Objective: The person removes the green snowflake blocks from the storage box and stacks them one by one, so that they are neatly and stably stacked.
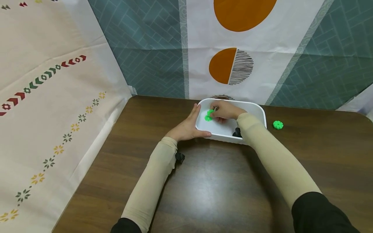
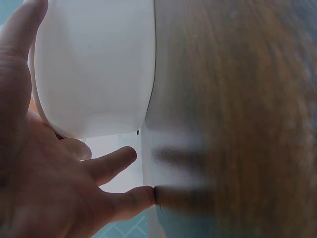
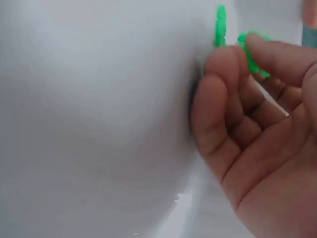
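A white plastic bin (image 1: 225, 129) stands at the table's far edge. My left hand (image 1: 189, 127) rests against its left end, thumb along the front rim. In the left wrist view its fingers are spread and fairly straight beside the bin's wall (image 2: 94, 64). Inside the bin, my right hand (image 1: 225, 110) pinches a bright green flower-shaped disc (image 3: 251, 57) between thumb and fingertips. Another green disc (image 3: 221, 27) shows right by those fingertips, low in the bin, edge-on in the right wrist view.
A third green piece (image 1: 278, 125), with a scalloped edge, lies on the brown wooden table (image 1: 204, 181) to the right of the bin. Patterned cloth (image 1: 145, 58) hangs behind the table, and a pale printed cloth (image 1: 43, 129) is at the left.
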`<state>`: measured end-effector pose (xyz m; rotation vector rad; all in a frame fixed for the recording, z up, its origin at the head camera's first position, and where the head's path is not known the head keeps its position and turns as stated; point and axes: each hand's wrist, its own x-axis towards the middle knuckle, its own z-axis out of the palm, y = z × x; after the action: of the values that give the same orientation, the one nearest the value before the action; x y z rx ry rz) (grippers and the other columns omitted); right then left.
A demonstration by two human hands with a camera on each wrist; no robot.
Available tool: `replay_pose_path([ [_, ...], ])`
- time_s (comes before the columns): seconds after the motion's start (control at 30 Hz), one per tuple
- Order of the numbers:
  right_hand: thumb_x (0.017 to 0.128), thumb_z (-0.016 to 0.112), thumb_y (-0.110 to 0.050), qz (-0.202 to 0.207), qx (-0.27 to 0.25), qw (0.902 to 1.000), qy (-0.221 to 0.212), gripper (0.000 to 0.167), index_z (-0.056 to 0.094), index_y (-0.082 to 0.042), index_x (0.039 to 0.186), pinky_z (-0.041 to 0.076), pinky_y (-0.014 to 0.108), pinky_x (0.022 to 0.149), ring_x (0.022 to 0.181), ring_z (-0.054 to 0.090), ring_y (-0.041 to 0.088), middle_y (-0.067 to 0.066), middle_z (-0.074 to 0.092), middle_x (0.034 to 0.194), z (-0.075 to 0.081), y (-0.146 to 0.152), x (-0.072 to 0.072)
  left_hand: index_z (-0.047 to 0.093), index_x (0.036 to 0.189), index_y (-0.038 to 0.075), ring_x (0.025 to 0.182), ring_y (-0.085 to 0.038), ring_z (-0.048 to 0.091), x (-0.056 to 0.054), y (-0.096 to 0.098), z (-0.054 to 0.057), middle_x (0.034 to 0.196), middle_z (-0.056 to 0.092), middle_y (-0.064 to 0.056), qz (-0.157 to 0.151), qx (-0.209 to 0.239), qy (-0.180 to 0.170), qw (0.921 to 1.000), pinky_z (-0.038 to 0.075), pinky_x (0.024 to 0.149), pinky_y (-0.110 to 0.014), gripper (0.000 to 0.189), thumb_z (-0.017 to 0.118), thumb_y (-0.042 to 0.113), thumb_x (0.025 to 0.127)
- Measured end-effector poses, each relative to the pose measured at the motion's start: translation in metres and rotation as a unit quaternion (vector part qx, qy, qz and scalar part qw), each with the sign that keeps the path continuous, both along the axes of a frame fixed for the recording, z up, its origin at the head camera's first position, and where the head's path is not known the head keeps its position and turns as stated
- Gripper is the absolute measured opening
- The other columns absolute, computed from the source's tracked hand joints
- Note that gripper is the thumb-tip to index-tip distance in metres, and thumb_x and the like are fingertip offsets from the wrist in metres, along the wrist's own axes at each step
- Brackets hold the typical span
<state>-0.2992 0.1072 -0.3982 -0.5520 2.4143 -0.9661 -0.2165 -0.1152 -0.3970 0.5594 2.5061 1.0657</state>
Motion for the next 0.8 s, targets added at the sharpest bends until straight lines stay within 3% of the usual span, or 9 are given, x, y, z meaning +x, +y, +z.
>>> replay_pose_path([
  [0.23, 0.100, 0.062, -0.016, -0.052, -0.065, 0.9962, -0.026, 0.015, 0.065, -0.001, 0.101, 0.057, 0.035, 0.060, 0.062, 0.064, 0.023, 0.012, 0.066, 0.075, 0.012, 0.006, 0.000, -0.013, 0.162, 0.024, 0.150, -0.029, 0.019, 0.000, 0.002, 0.001, 0.164, -0.024, 0.009, -0.001, -0.009, 0.000, 1.0000, 0.028, 0.116, -0.041, 0.128, 0.079, 0.059, 0.080],
  [0.47, 0.101, 0.062, -0.012, -0.080, -0.119, 0.9890, -0.035, 0.015, 0.063, 0.003, 0.104, 0.059, 0.037, 0.067, 0.072, 0.068, 0.028, 0.017, 0.069, 0.088, 0.043, 0.013, 0.009, -0.012, 0.162, 0.024, 0.150, -0.030, 0.020, -0.002, 0.002, 0.004, 0.165, -0.023, 0.008, 0.002, -0.002, -0.002, 1.0000, 0.029, 0.115, -0.043, 0.128, 0.080, 0.059, 0.080],
  [0.63, 0.101, 0.062, -0.011, -0.096, -0.152, 0.9835, -0.019, 0.016, 0.063, 0.003, 0.107, 0.059, 0.037, 0.068, 0.070, 0.066, 0.027, 0.019, 0.068, 0.088, 0.062, 0.026, 0.017, -0.011, 0.162, 0.023, 0.150, -0.030, 0.019, -0.003, 0.002, 0.004, 0.166, -0.022, 0.005, 0.005, 0.002, -0.005, 1.0000, 0.029, 0.115, -0.045, 0.129, 0.081, 0.059, 0.079],
  [0.8, 0.102, 0.061, -0.010, -0.123, -0.175, 0.9768, -0.005, 0.025, 0.059, -0.002, 0.125, 0.059, 0.041, 0.071, 0.068, 0.065, 0.026, 0.023, 0.067, 0.088, 0.075, 0.043, 0.026, -0.009, 0.163, 0.024, 0.150, -0.032, 0.021, -0.001, 0.003, 0.000, 0.167, -0.019, 0.003, 0.012, -0.001, -0.006, 0.9999, 0.030, 0.114, -0.048, 0.129, 0.081, 0.058, 0.078],
])
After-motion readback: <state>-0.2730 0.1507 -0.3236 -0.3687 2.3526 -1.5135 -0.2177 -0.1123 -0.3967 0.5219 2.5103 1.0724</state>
